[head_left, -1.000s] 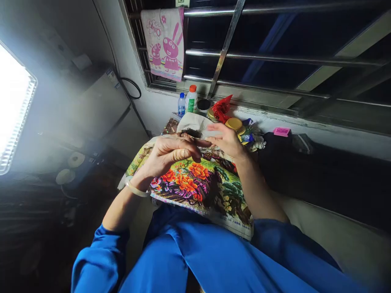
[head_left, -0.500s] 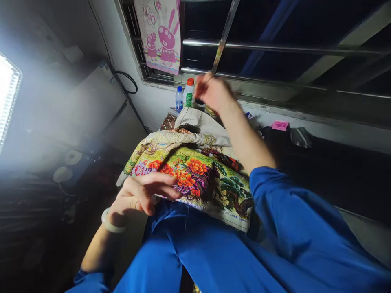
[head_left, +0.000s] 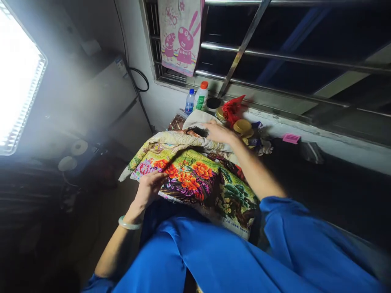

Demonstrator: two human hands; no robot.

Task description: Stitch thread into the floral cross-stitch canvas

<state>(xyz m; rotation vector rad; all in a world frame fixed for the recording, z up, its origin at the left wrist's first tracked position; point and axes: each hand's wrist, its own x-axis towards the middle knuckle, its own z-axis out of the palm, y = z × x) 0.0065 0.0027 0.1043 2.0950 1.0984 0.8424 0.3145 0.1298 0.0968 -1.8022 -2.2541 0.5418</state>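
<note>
A flowered embroidery cloth (head_left: 207, 185) with orange blooms lies across my lap, over my blue trousers. My left hand (head_left: 150, 188), with a pale bangle on the wrist, grips the cloth's near left edge with curled fingers. My right hand (head_left: 217, 131) reaches to the cloth's far end, next to a dark tangle of thread (head_left: 198, 131); its fingers are blurred and partly hidden. A dark thread (head_left: 180, 154) runs slackly over the cloth between the two hands.
Two bottles (head_left: 197, 97), a red bag (head_left: 232, 109), yellow lids (head_left: 242, 126) and a pink item (head_left: 291, 138) stand along the ledge under the barred window. A pink cartoon towel (head_left: 181, 36) hangs from the bars. A bright lamp panel (head_left: 16, 77) glares at left.
My right hand has come down from up by the window bar to the cloth's far end. My left hand moved up onto the cloth's near edge and closed on it.
</note>
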